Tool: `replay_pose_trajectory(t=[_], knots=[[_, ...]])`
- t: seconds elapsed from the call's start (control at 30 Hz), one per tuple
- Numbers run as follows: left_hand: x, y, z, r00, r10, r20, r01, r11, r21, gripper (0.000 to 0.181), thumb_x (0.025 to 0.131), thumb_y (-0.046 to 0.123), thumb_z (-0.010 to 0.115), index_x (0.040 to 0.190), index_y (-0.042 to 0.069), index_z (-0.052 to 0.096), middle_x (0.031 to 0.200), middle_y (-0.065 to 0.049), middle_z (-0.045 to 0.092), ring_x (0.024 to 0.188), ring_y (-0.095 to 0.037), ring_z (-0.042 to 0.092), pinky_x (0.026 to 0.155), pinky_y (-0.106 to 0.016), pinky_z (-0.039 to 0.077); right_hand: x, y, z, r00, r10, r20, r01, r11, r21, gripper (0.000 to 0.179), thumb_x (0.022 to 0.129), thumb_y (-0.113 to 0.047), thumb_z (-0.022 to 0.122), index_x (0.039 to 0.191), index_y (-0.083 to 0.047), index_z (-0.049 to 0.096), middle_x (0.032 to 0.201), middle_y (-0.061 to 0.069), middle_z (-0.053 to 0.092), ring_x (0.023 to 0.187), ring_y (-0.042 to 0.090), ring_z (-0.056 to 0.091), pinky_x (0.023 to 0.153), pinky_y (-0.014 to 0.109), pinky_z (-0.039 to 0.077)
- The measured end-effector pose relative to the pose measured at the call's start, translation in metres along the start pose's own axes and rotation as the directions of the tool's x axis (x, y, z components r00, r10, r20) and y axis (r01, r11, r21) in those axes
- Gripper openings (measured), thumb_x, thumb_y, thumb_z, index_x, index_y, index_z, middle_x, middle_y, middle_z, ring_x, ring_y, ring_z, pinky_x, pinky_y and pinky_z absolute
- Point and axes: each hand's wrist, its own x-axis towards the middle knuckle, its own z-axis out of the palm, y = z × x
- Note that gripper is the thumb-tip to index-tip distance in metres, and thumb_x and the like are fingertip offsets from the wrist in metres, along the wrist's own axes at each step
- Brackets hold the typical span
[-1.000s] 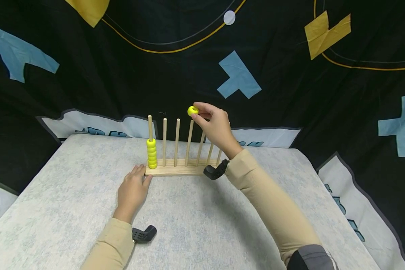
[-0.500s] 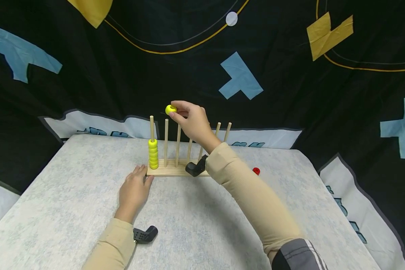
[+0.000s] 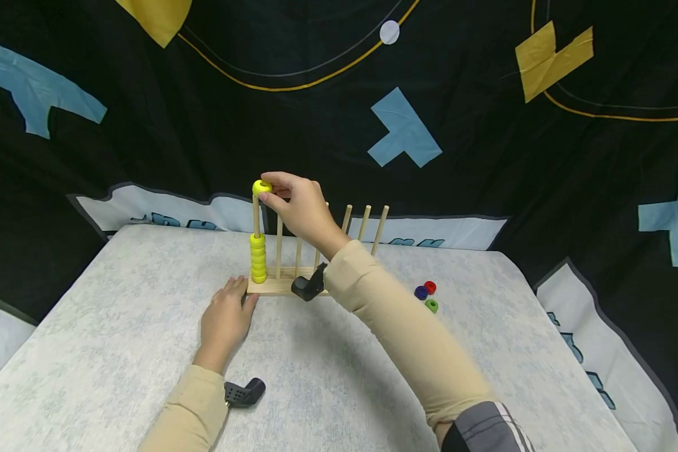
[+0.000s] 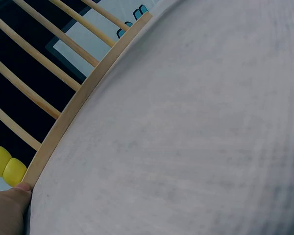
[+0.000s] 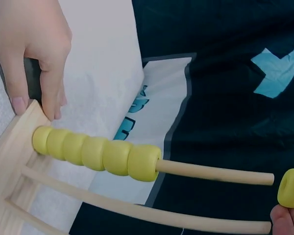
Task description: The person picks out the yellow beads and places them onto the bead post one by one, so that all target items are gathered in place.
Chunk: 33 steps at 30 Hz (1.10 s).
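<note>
A wooden bead rack [image 3: 274, 287] with a row of upright pegs stands on the table. Its leftmost peg carries a stack of several yellow beads [image 3: 257, 258]. Thumb and fingertips of my right hand [image 3: 301, 207] pinch one more yellow bead [image 3: 262, 188] at the top of that peg. In the right wrist view, this bead [image 5: 288, 188] is just off the peg's tip [image 5: 264, 178], its hole towards it. My left hand [image 3: 223, 323] grips the left end of the base, thumb at the front edge and fingers round the corner; its thumb [image 4: 22, 187] shows in the left wrist view.
Right of the rack, a red bead [image 3: 430, 287], a dark blue bead [image 3: 421, 292] and a green bead [image 3: 432, 306] lie close together on the pale table [image 3: 339, 389]. A black cloth [image 3: 294, 138] hangs behind. My right forearm crosses over the rack's right part.
My right hand has carried the yellow bead leftward along the peg tops to the leftmost peg. The loose coloured beads have come into view behind the arm. My left hand has stayed put.
</note>
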Motion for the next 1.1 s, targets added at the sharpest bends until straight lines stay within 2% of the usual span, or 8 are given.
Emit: replay_pose_trajectory(t=[0.23, 0.43, 0.73, 0.9, 1.1], knots=[[-0.001, 0.0, -0.001, 1.0, -0.014, 0.009, 0.014, 1.0, -0.002, 0.051, 0.101, 0.027, 0.059, 0.141, -0.003, 0.051, 0.149, -0.022, 0.048, 0.138, -0.048, 0.043, 0.106, -0.067, 0.041, 0.001, -0.003, 0.009, 1.0, -0.019, 0.021, 0.02, 0.999, -0.051, 0.039, 0.097, -0.017, 0.066, 0.135, -0.01, 0.06, 0.132, 0.004, 0.066, 0.118, 0.011, 0.065, 0.096, 0.012, 0.051], [-0.001, 0.0, -0.002, 1.0, -0.023, 0.02, 0.023, 1.0, 0.001, 0.052, 0.101, 0.028, 0.058, 0.143, -0.002, 0.049, 0.15, -0.023, 0.046, 0.138, -0.048, 0.043, 0.106, -0.067, 0.04, 0.0, -0.001, 0.012, 1.0, -0.027, 0.015, 0.028, 0.992, -0.121, 0.04, 0.098, -0.021, 0.064, 0.137, -0.011, 0.059, 0.137, 0.003, 0.063, 0.124, 0.013, 0.061, 0.102, 0.019, 0.05], [-0.001, 0.002, -0.002, 1.0, -0.007, 0.018, 0.007, 1.0, -0.005, 0.052, 0.101, 0.027, 0.059, 0.142, -0.004, 0.05, 0.149, -0.023, 0.047, 0.138, -0.047, 0.043, 0.107, -0.066, 0.039, -0.002, 0.001, 0.01, 1.0, -0.005, 0.008, 0.006, 0.983, -0.183, 0.043, 0.098, -0.025, 0.065, 0.139, -0.016, 0.058, 0.141, -0.001, 0.06, 0.127, 0.014, 0.058, 0.101, 0.02, 0.051], [-0.001, 0.002, -0.002, 1.0, -0.011, 0.01, 0.011, 1.0, -0.003, 0.052, 0.101, 0.028, 0.058, 0.142, -0.003, 0.049, 0.149, -0.023, 0.047, 0.137, -0.049, 0.044, 0.105, -0.068, 0.04, -0.008, 0.001, 0.004, 0.997, -0.074, -0.03, 0.068, 0.984, -0.164, 0.043, 0.097, -0.024, 0.066, 0.138, -0.015, 0.059, 0.14, 0.0, 0.061, 0.126, 0.013, 0.058, 0.101, 0.02, 0.051], [-0.001, 0.001, -0.002, 1.0, -0.02, 0.009, 0.02, 1.0, 0.001, 0.052, 0.102, 0.029, 0.057, 0.143, -0.003, 0.049, 0.149, -0.024, 0.046, 0.136, -0.05, 0.044, 0.104, -0.068, 0.041, -0.02, 0.005, -0.004, 0.979, -0.193, -0.072, 0.178, 0.969, -0.174, 0.04, 0.096, -0.023, 0.067, 0.135, -0.012, 0.062, 0.136, 0.002, 0.064, 0.122, 0.015, 0.06, 0.102, 0.021, 0.05]])
